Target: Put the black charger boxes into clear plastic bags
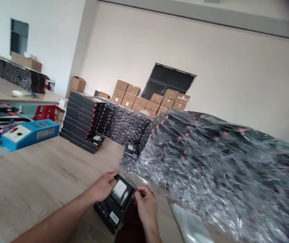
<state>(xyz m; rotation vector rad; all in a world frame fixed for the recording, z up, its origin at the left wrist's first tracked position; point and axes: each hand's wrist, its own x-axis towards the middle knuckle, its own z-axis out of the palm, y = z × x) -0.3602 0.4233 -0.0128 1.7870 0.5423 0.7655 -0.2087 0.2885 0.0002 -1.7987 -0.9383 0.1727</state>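
Note:
My left hand [104, 186] grips the far left edge of a black retail box [111, 204], its thumb lying on the front. The box is tilted, and printed on it are a white charger and plug; a barcode label is near its lower end. At the box's upper right corner, my right hand [145, 204] has thumb and forefinger pinched together. What lies in that pinch is too small to tell. Right of my right hand lies a flat stack of clear plastic bags [191, 224] on the wooden table [45, 182].
A tall stack of black boxes [83, 118] stands ahead on the left. Plastic-wrapped boxes [210, 168] form a long pile along the right. A blue machine [33, 133] sits at the left edge. Brown cartons [134, 98] are piled by the wall.

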